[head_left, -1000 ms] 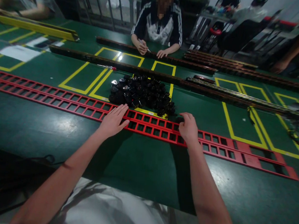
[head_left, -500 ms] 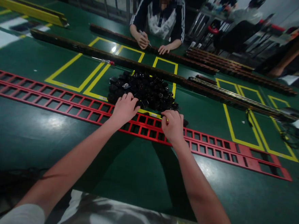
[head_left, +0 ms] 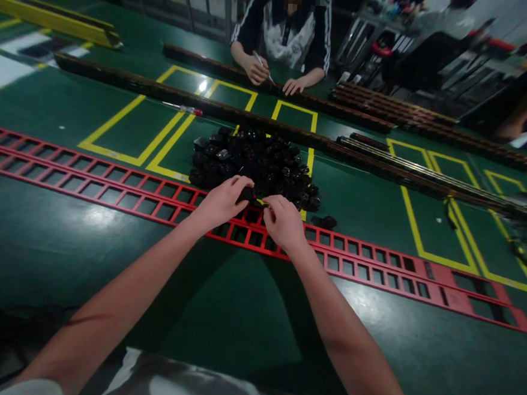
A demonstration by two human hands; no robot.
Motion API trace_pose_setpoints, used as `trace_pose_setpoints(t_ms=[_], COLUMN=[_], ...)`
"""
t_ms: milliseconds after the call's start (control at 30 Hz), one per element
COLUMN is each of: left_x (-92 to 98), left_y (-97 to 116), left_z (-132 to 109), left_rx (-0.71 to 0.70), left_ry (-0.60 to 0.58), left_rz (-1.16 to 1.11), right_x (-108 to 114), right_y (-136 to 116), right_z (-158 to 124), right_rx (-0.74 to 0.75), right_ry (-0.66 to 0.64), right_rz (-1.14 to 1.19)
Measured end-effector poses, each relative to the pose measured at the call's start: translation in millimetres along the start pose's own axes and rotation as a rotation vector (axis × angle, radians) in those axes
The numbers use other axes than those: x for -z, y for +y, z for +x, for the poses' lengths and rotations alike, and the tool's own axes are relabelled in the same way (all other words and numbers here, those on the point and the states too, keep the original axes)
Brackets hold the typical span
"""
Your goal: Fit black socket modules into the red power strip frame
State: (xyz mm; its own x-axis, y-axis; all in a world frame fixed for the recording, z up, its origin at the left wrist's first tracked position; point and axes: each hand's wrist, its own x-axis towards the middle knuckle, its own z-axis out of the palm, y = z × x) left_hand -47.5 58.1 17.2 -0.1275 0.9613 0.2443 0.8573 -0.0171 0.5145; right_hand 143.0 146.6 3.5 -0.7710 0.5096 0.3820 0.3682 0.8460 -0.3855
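Note:
My left hand (head_left: 224, 204) has its fingers closed on a small black part (head_left: 248, 195) at the near edge of a pile of similar shiny black parts (head_left: 266, 161). Close by on the right, the fingers of my right hand (head_left: 284, 223) are pinched together, and whatever is between them is too small to name. Both hands hover over a long red frame (head_left: 354, 247) with two rows of square openings, which lies across the green table. One loose black part (head_left: 325, 221) rests just right of the pile.
Beyond the pile, a long dark bar (head_left: 184, 99) crosses the table, with a red-handled tool (head_left: 190, 111) beside it. Across from me, a person's hand (head_left: 257, 70) holds a pen over another bar. Thin metal rods (head_left: 397, 157) and a black cable (head_left: 526, 249) are on the right.
My right hand has moved left, toward my left hand. The left hand has shifted slightly and a black part now shows in its fingers. The loose part on the right is uncovered.

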Motion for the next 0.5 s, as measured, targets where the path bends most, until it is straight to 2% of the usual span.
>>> trace_pose_setpoints(t_ms=[100, 233, 367, 500], left_x=[11.0, 25.9, 26.6, 23.4], left_y=[-7, -25, -39, -42], left_z=[-6, -22, -33, -33], left_rx=[-0.054, -0.097, -0.085, -0.07], left_ry=[0.044, 0.011, -0.014, -0.013], left_rz=[-0.056, -0.129, -0.201, -0.21], right_x=[1, 2, 3, 4], right_y=[0, 0, 0, 0], right_z=[0, 1, 2, 2], right_rx=[0.005, -0.006, -0.024, -0.038], right_ry=[-0.019, -0.027, -0.045, -0.081], right_rz=[0.024, 0.083, 0.134, 0.156])
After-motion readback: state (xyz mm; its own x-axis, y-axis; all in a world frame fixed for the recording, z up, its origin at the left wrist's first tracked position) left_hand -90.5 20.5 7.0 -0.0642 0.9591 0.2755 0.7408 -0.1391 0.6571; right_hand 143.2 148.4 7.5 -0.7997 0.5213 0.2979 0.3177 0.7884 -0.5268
